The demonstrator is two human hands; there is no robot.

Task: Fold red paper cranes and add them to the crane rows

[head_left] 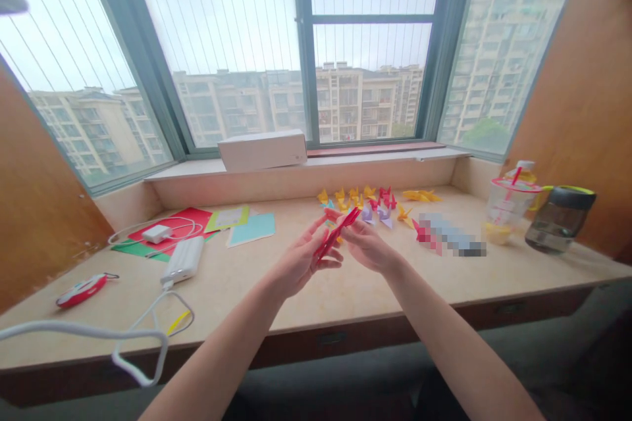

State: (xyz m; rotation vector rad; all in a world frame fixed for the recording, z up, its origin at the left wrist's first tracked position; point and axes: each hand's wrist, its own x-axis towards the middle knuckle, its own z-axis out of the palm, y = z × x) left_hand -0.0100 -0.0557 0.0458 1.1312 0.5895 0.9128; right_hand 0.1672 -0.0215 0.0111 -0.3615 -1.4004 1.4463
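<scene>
My left hand [300,262] and my right hand [366,245] are raised together over the beige desk [345,289], both pinching a narrow folded piece of red paper [338,232]. The left fingers grip its lower end and the right fingers its upper end. Behind the hands, several folded paper cranes [368,200] in yellow, red, purple and orange stand in a loose row near the back of the desk.
Sheets of coloured paper [237,223] lie at the left with a white charger [157,233], a white power bank [184,260] and cables. A red-white object [81,290] lies far left. A plastic cup [508,204] and a dark bottle [560,218] stand right. A white box [263,149] rests on the sill.
</scene>
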